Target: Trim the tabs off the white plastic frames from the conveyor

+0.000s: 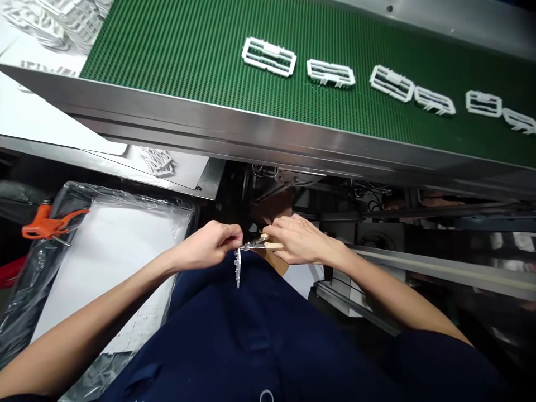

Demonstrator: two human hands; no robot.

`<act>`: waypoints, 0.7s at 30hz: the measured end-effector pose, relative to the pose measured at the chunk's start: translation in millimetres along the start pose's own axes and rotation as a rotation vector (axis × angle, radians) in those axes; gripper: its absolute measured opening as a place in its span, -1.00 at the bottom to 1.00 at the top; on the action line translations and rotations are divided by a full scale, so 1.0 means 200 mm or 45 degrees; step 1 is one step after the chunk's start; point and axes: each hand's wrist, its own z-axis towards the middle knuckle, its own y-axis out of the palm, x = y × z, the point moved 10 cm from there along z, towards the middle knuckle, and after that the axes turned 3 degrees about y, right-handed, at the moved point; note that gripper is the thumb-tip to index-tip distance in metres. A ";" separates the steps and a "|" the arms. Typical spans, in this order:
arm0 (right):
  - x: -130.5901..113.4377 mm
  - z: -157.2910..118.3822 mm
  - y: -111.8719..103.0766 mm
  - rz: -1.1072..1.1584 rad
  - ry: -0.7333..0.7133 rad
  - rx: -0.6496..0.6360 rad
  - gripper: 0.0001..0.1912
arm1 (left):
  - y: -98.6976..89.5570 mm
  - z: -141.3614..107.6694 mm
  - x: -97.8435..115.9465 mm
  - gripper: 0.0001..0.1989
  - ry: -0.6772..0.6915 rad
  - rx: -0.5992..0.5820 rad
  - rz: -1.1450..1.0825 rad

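Observation:
My left hand (220,244) is closed on a small white plastic part (238,269), which hangs down edge-on below the fingers. Wrapped round the pale handles of a pair of pliers (256,244) is my right hand (298,240). The metal jaws point left and meet the part's upper end at my left fingertips. Whether the jaws are closed on it cannot be made out. Both hands are close together in front of the dark blue clothing. Several white frame-shaped parts (268,56) lie in a row on the green ribbed belt (167,50) beyond.
The belt's metal side rail (251,131) crosses in front of my hands. At the left, white parts (158,162) lie on a metal-edged table (184,167). Below it, a plastic-lined box (188,215) holds white sheets, with an orange-handled tool (46,226) at its left edge.

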 end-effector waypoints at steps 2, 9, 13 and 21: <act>-0.01 0.00 -0.01 -0.026 -0.011 -0.007 -0.75 | 0.01 0.00 0.00 -0.85 0.004 -0.006 -0.006; -0.05 0.03 -0.05 -0.094 -0.099 0.011 -0.80 | 0.05 0.01 0.00 -0.85 0.011 -0.027 -0.006; -0.03 0.05 -0.03 -0.021 -0.057 -0.024 -0.81 | 0.05 0.01 -0.03 -0.84 -0.023 0.000 -0.036; 0.22 -0.04 0.10 0.263 0.381 -0.015 -0.75 | 0.09 -0.05 -0.13 -0.79 -0.146 0.227 -0.492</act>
